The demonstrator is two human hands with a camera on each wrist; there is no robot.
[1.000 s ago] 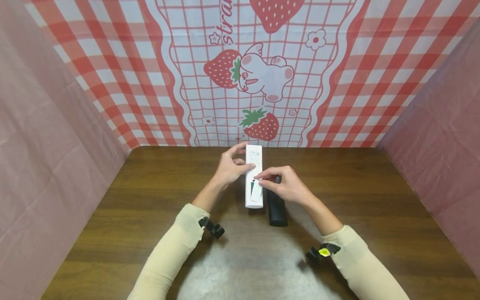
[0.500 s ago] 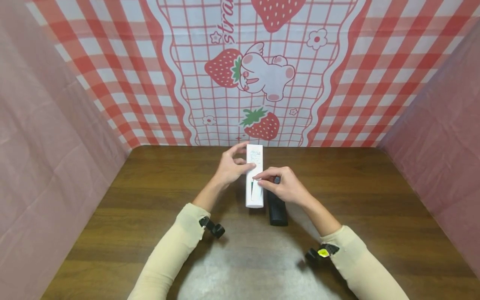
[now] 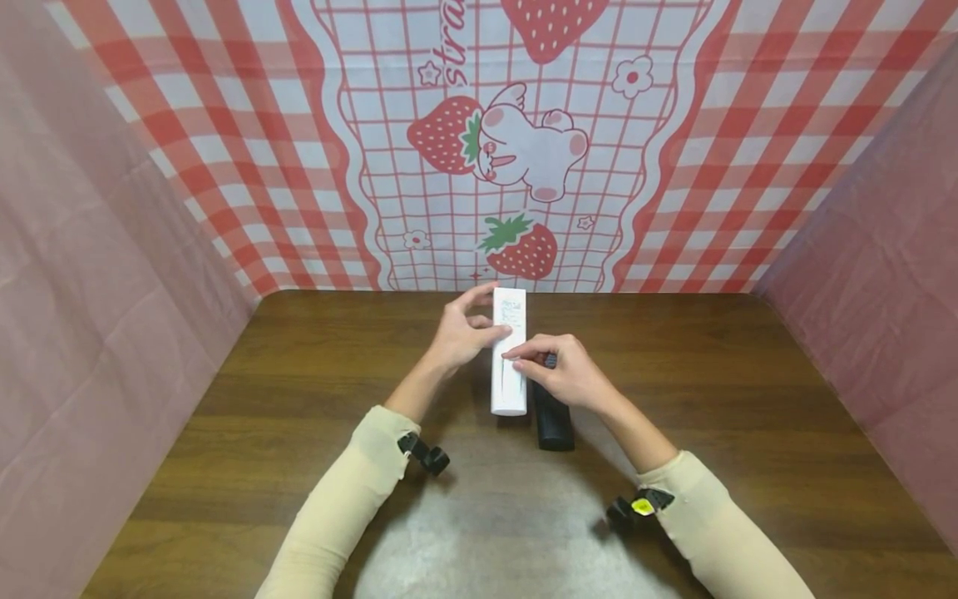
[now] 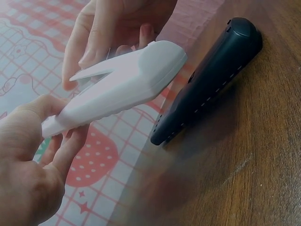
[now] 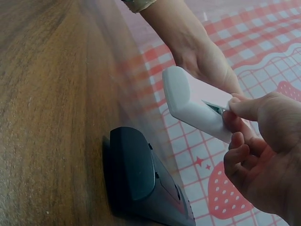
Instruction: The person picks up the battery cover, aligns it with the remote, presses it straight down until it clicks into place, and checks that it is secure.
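Observation:
A white remote control [image 3: 509,309] is held up over the table with its back, printed with small text, facing up. My left hand [image 3: 459,334] grips it along the left side of its far half, thumb across the back. The battery cover [image 4: 101,69] is tilted, its far end lifted off the body like a flap and its near end down at the remote. Between thumb and fingertips my right hand [image 3: 570,371] pinches the raised end. A narrow gap with a bit of green inside shows under the cover in the right wrist view.
A black remote control [image 3: 555,423] lies on the wooden table [image 3: 479,516], just right of the white one and partly under the right hand. A red-and-white strawberry cloth [image 3: 674,208] hangs behind the table, with pink cloth at both sides.
The battery cover has swung from a slant into line with the white remote, covering more of the green compartment. Its raised end is lower. The left hand keeps its hold, and the black remote stays put.

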